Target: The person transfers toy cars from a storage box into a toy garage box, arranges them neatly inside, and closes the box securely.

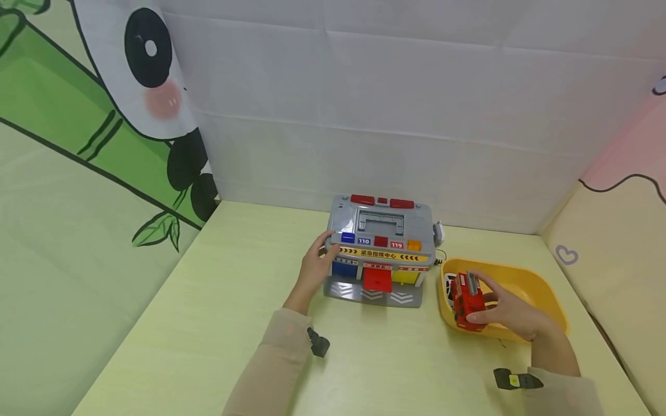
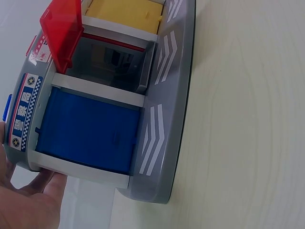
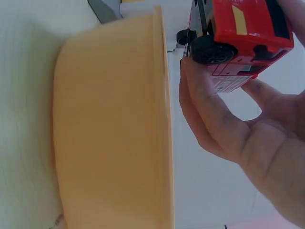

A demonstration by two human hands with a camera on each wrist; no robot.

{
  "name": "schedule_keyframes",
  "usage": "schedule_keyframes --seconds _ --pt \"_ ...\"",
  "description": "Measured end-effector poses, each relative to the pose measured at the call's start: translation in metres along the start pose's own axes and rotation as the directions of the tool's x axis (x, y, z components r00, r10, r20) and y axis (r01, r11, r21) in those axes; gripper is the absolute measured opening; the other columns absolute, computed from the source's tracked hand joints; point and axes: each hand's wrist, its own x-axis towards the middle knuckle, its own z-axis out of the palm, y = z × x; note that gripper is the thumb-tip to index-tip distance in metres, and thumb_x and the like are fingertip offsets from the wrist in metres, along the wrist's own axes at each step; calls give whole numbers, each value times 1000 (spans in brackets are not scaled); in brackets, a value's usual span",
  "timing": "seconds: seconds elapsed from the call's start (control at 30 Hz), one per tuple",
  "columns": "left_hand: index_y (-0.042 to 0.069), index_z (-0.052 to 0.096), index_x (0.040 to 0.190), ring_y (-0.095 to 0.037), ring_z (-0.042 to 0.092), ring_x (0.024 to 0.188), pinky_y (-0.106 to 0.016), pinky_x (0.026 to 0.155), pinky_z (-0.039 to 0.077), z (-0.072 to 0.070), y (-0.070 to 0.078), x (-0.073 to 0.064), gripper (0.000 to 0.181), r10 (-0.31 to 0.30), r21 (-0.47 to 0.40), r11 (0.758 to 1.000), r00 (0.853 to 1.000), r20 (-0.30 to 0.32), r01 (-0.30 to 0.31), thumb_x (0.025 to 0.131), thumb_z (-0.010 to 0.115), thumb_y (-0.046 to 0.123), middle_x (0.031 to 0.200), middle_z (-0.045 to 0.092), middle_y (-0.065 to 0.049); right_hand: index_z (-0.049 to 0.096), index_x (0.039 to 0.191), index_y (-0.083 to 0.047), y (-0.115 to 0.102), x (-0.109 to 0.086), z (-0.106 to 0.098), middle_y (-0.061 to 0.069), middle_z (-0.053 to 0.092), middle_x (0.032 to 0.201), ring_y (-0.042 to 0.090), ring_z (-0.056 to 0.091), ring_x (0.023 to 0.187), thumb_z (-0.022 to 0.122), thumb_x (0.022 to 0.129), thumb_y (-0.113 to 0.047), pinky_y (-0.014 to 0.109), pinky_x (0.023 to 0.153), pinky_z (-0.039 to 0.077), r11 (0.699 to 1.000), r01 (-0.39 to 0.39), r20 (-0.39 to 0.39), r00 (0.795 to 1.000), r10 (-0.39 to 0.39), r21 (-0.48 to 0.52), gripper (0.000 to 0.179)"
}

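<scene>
A grey toy emergency station (image 1: 382,248) stands on the table, with a blue door (image 2: 90,131), a red door (image 2: 62,33) and a yellow door (image 2: 125,14). The red door is swung up, showing a dark bay behind it; the blue and yellow ones are closed. My left hand (image 1: 314,266) grips the station's left end, fingers at its upper corner. With my right hand (image 1: 507,309) I hold a red toy fire truck (image 1: 466,300) over the near left part of a yellow basin (image 1: 541,283). The truck's wheels and red body show in the right wrist view.
Inside the basin, a white toy vehicle (image 1: 450,286) is partly hidden behind the truck. A white piece (image 1: 439,233) with a dark coiled cord (image 1: 440,258) is at the station's right side. White sheeting rises behind the table, and printed cloth hangs at both sides.
</scene>
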Motion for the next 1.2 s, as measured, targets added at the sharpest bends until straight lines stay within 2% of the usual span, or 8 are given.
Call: schedule_keyframes --seconds 0.23,0.47,0.6,0.83,1.03,1.2 --pt "25 49 142 -31 49 125 -53 97 43 0 1 -1 45 2 0 1000 1000 -1 -2 99 57 33 142 50 -7 6 155 -9 -6 2 16 36 36 129 38 52 106 76 84 -9 40 83 52 999 -13 -14 1000 12 -32 100" --pt "25 48 142 -31 48 126 -54 98 42 0 1 0 45 5 -7 1000 1000 4 -5 99 57 34 143 48 -6 12 155 -10 -9 7 29 35 37 129 41 48 109 79 82 -11 39 82 51 998 13 -10 1000 -14 -65 99" --pt "25 48 143 -32 47 127 -54 98 42 0 1 0 46 -1 -9 1000 1000 9 1 99 57 35 144 47 -7 12 154 -9 -10 10 36 34 38 130 41 46 111 79 81 -10 39 82 52 998 25 -8 1000 -26 -55 99" --pt "25 49 142 -31 48 126 -53 97 43 0 -1 1 45 9 -15 1000 1000 5 -9 99 58 33 143 48 -7 12 154 -6 -11 14 45 31 41 125 36 53 101 79 81 -7 39 80 53 999 48 13 999 -48 -14 99" --pt "25 48 143 -32 47 127 -54 98 42 0 0 0 46 1 -13 1000 1000 10 -1 99 58 34 144 47 -7 13 154 -6 -15 17 53 29 42 125 38 48 107 80 79 -7 39 81 52 999 36 2 999 -36 -28 101" --pt "26 48 143 -32 46 128 -54 98 42 -1 0 0 46 -7 -14 1000 1000 11 7 99 57 35 144 47 -5 15 154 -8 -18 20 60 28 43 123 37 49 105 80 79 -6 39 80 51 999 42 16 999 -42 -29 100"
